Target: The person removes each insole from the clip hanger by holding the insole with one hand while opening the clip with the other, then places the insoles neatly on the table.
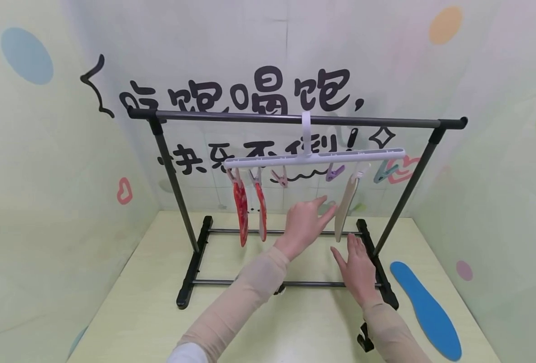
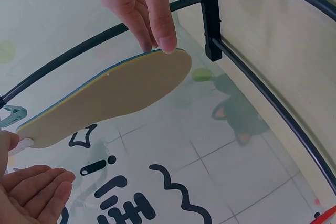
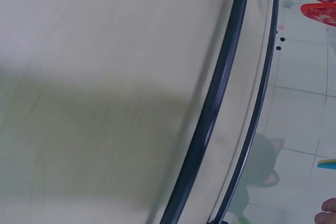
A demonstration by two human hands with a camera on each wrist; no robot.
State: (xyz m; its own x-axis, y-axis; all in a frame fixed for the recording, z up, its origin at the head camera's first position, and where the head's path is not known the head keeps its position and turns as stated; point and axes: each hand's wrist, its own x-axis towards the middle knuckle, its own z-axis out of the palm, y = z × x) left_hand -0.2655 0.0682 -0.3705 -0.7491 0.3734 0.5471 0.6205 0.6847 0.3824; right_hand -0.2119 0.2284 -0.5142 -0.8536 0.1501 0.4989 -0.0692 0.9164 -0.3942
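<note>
From a white clip (image 1: 362, 170) on the lavender hanger (image 1: 272, 160) hangs an insole (image 1: 347, 207), toe end down; its beige face and blue-yellow edge show in the left wrist view. My left hand (image 1: 305, 225) is raised just left of this insole, thumb and index finger extended, holding nothing. In the left wrist view its fingers (image 2: 44, 190) are spread below the clipped end. My right hand (image 1: 358, 267) stands low on the other side, fingers stretched up beside the insole's lower end. Its thumb overlaps the insole's edge in the left wrist view.
Two red patterned insoles (image 1: 240, 214) hang from the hanger's left half. A pink clip (image 1: 280, 178), a purple clip (image 1: 335, 173) and a teal clip (image 1: 385, 172) hang without anything in them. The hanger hooks over a black rack (image 1: 231, 117). A blue insole (image 1: 426, 310) lies on the table at right.
</note>
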